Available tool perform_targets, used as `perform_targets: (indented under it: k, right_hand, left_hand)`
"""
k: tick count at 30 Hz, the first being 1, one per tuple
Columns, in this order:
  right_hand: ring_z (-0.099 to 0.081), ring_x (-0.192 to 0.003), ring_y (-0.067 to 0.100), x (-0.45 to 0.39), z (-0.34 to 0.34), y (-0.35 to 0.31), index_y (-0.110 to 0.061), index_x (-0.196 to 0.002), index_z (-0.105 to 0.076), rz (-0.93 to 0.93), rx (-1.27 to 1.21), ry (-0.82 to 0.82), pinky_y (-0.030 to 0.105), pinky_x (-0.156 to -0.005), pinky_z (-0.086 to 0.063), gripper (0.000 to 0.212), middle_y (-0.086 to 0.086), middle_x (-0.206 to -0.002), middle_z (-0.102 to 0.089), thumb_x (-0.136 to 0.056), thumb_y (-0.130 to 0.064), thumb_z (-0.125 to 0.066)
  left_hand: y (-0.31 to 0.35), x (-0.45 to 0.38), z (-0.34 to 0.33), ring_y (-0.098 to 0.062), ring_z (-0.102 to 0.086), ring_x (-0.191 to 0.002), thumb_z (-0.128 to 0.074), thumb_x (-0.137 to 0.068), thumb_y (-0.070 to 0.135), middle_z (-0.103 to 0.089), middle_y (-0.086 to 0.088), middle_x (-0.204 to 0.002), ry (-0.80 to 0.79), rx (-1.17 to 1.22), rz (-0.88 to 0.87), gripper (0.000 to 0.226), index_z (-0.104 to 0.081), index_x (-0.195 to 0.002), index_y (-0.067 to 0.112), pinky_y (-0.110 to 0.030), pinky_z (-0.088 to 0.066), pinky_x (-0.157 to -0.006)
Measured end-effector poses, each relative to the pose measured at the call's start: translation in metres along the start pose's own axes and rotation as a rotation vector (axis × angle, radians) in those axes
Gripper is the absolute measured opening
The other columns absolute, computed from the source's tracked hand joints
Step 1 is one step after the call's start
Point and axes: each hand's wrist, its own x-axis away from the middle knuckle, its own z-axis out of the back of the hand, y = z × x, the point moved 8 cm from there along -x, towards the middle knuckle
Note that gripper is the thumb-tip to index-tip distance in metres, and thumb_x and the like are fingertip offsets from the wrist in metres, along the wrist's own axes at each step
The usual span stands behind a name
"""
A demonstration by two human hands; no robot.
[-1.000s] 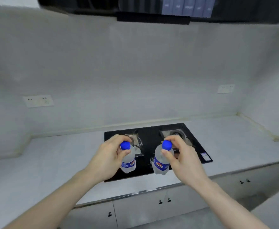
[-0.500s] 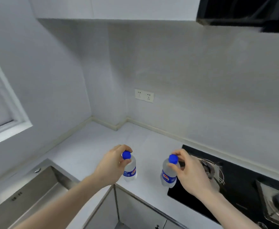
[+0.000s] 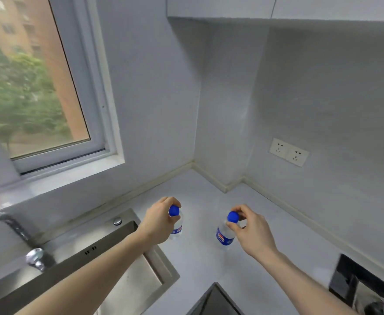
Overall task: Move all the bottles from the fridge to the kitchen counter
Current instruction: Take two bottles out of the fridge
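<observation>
Two blue-capped water bottles hang over the grey corner counter (image 3: 200,192), right of the steel sink (image 3: 127,278). The left bottle (image 3: 178,227) sits beneath the left hand (image 3: 158,220), pinched at its cap. The right bottle (image 3: 225,235) hangs under the right hand (image 3: 253,233), fingertips (image 3: 231,226) closed around its cap.

Both forearms are bare from the lower frame edge to the wrist, without sleeves; the left hand (image 3: 158,221) and right hand (image 3: 253,233) carry no gloves, rings, or watch.

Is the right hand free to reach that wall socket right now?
Probably not: the right hand is gripping a bottle by its cap, and the socket sits well beyond it, up the wall.
</observation>
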Motion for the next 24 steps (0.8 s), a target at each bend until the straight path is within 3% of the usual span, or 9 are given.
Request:
perform_targets:
  k: [6, 16, 24]
  right_hand:
    - [-0.065, -0.075, 0.011, -0.073, -0.062, -0.023, -0.031, -0.101, -0.064, -0.003, -0.060, -0.076, 0.027, -0.070, -0.053, 0.024, -0.013, -0.098, -0.069, -0.087, -0.019, -0.079]
    - [-0.066, -0.078, 0.009, -0.200, -0.154, -0.034, -0.028, -0.112, -0.071, 0.079, -0.020, -0.239, 0.022, -0.070, -0.049, 0.026, -0.008, -0.086, -0.070, -0.088, -0.018, -0.076]
    - [-0.065, -0.082, 0.018, -0.272, -0.249, -0.060, -0.023, -0.114, -0.071, 0.121, 0.028, -0.343, 0.024, -0.071, -0.043, 0.027, -0.004, -0.087, -0.068, -0.088, -0.015, -0.074]
  left_hand:
    - [-0.065, -0.043, 0.015, -0.013, -0.054, -0.090, -0.063, -0.092, 0.021, -0.056, 0.019, -0.107, 0.069, -0.031, 0.114, 0.020, -0.059, -0.108, 0.032, -0.026, -0.035, -0.080]
    - [-0.145, -0.120, 0.017, -0.017, -0.056, -0.094, -0.066, -0.090, 0.020, -0.056, 0.017, -0.104, 0.137, -0.047, 0.286, 0.027, -0.049, -0.097, 0.040, -0.026, -0.040, -0.078]
    - [-0.204, -0.160, 0.018, -0.022, -0.057, -0.099, -0.063, -0.092, 0.012, -0.058, 0.011, -0.110, 0.213, -0.037, 0.413, 0.024, -0.056, -0.106, 0.030, -0.033, -0.048, -0.085]
